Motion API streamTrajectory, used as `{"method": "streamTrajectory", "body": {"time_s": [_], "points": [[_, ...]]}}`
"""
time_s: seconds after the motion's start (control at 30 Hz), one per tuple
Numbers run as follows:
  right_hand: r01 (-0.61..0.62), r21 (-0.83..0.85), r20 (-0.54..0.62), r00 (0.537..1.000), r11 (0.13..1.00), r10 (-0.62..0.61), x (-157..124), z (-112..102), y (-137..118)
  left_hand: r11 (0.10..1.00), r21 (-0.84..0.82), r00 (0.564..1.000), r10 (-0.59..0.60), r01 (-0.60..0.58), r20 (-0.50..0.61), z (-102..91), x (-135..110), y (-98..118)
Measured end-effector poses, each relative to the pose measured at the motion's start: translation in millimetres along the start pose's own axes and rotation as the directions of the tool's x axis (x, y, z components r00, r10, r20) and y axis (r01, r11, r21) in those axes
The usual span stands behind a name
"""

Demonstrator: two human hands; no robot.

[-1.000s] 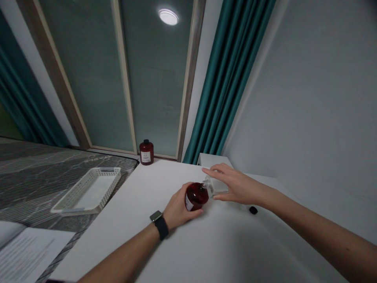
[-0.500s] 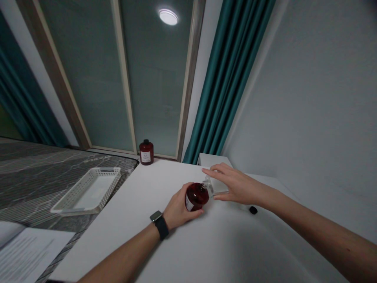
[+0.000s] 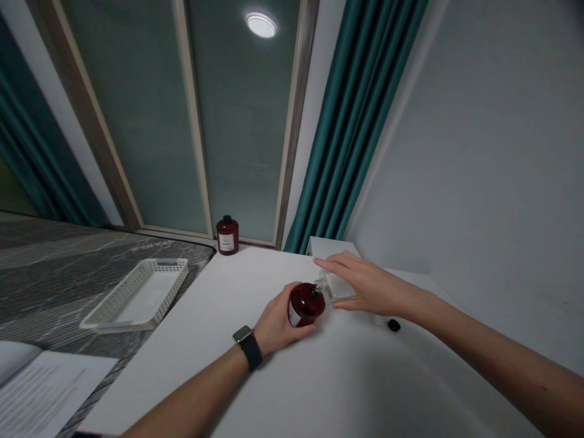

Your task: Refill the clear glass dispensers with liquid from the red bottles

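Note:
My left hand (image 3: 283, 319), with a watch on its wrist, is wrapped round a dark red bottle (image 3: 306, 302) with a white label, over the white table. In my right hand (image 3: 356, 280) is a small clear bottle (image 3: 336, 289) with a pale label, tipped sideways to the left. Its neck meets the mouth of the red bottle; whether liquid flows cannot be made out. Part of the clear bottle is hidden by my fingers. A small black cap (image 3: 393, 325) lies on the table to the right, below my right forearm.
A second dark red bottle (image 3: 227, 236) with a black cap stands at the table's far left corner. A white box (image 3: 333, 246) is behind my right hand. On the grey surface at left are a white basket (image 3: 166, 292) and an open booklet (image 3: 55, 389).
Hardly anything differs. Both hands hold the same bottles in the same pose, and the whole view has shifted very slightly.

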State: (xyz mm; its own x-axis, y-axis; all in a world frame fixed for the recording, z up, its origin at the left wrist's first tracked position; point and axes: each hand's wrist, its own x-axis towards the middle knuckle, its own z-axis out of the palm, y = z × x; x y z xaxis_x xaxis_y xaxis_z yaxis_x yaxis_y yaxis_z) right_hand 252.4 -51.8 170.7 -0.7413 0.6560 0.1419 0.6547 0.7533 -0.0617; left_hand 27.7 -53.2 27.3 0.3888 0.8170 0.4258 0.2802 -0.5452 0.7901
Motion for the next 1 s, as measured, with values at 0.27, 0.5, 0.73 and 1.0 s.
{"method": "streamTrajectory", "body": {"time_s": [0.27, 0.5, 0.73, 1.0], "points": [[-0.011, -0.018, -0.047, 0.999, 1.0, 0.011, -0.6, 3.8, 3.4, 1.0, -0.015, 1.0, -0.02, 0.02, 0.013, -0.6, -0.5, 0.4], [0.017, -0.001, -0.062, 0.998, 1.0, -0.017, -0.3, 1.7, 2.5, 0.999, -0.019, 1.0, -0.025, 0.025, 0.013, -1.7, 0.4, 2.7], [0.037, -0.028, -0.049, 0.998, 0.999, -0.039, 0.0, -0.2, 1.7, 0.999, -0.038, 1.0, -0.024, 0.024, 0.008, -2.1, 0.1, 3.5], [0.054, -0.01, -0.053, 0.997, 0.998, -0.054, 0.3, -0.8, 3.2, 0.999, -0.038, 1.0, -0.024, 0.024, 0.011, -1.6, 0.2, 1.9]]}}
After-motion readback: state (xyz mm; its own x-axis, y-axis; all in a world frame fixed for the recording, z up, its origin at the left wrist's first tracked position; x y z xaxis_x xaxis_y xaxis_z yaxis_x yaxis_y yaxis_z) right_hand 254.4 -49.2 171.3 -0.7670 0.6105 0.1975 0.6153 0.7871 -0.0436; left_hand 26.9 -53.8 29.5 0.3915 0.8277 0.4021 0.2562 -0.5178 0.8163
